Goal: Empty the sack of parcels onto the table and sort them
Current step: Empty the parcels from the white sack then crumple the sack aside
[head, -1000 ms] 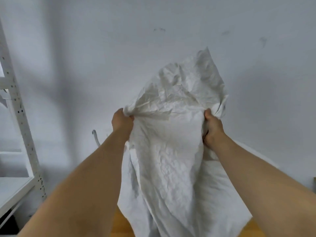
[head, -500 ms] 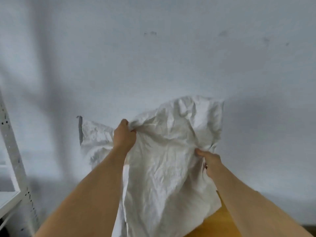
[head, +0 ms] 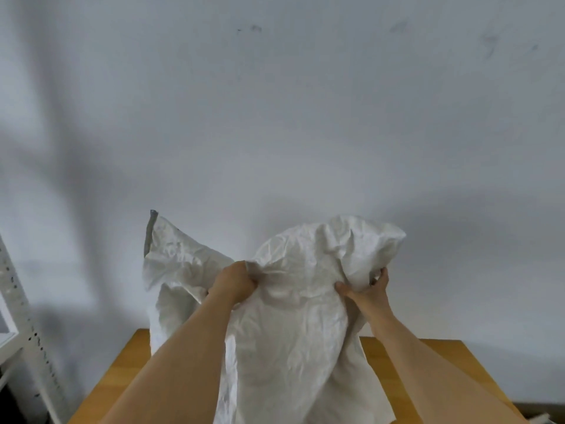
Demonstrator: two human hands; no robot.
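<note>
A crumpled white sack (head: pixel 293 332) hangs in front of me over the wooden table (head: pixel 122 371). My left hand (head: pixel 234 281) grips a bunch of its fabric at the upper left. My right hand (head: pixel 368 290) grips the fabric at the upper right, fingers curled into a fold. A corner of the sack with a grey hem (head: pixel 151 231) sticks up on the left. No parcels are visible; the sack and my arms hide the table below it.
A white perforated metal shelf upright (head: pixel 27 341) stands at the left edge. A plain white wall (head: pixel 275 117) is close behind the table. The table's far right corner (head: pixel 458 342) shows past my right arm.
Both hands have come down with the sack, and the table has come into view. My right hand has shifted its hold to a higher fold on the right.
</note>
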